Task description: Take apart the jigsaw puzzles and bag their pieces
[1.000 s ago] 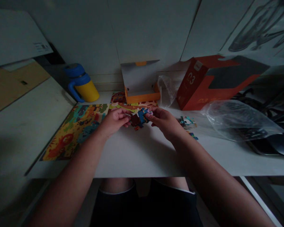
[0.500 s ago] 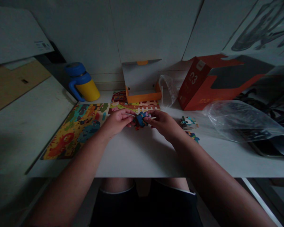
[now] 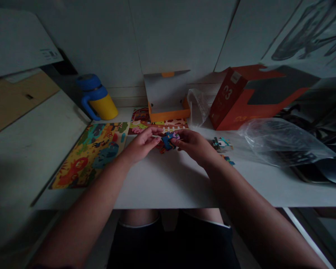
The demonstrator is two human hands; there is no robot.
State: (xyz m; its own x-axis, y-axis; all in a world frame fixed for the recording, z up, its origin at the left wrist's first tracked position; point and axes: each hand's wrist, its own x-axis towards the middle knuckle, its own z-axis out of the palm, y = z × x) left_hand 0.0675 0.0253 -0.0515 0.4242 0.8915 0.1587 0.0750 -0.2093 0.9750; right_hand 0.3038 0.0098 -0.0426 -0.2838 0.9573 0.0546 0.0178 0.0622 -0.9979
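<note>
Both my hands meet at the middle of the white table [image 3: 168, 186]. My left hand [image 3: 141, 145] and my right hand [image 3: 194, 145] pinch a small cluster of joined puzzle pieces [image 3: 168, 140], blue and pink, from either side. The cluster is held just above the table, in front of a strip of assembled puzzle [image 3: 156, 127]. A finished colourful puzzle panel [image 3: 92, 153] lies flat to the left. A few loose pieces [image 3: 222, 145] rest to the right of my right hand.
A blue and yellow jug [image 3: 96, 98] stands at the back left. An open orange box [image 3: 166, 97] and a red carton [image 3: 249, 97] sit at the back. Clear plastic bags [image 3: 282, 144] lie at the right. My knees show under the table's near edge.
The brown piece seen earlier at my left fingers is no longer apart; my hands have closed in on the cluster and shifted slightly towards the back.
</note>
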